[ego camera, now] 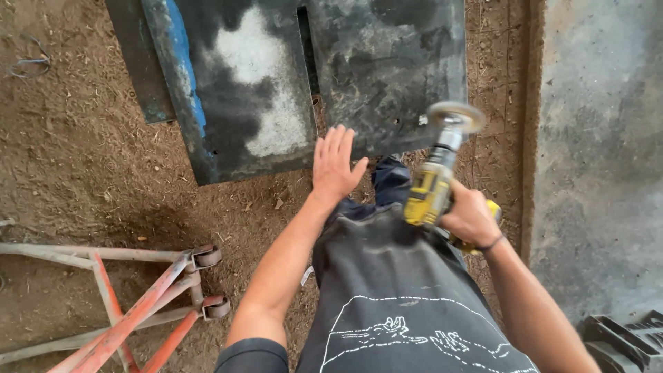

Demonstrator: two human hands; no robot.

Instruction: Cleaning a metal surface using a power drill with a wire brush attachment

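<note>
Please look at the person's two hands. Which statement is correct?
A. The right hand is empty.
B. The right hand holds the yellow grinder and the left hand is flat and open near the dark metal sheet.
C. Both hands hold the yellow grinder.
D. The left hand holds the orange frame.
B: the right hand grips the yellow grinder, while the left hand is spread open at the edge of the dark metal sheet.

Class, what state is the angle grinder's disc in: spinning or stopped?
Spinning, it seems: the disc on the yellow angle grinder shows as a smeared blur, while the right hand holding it looks sharp.
</note>
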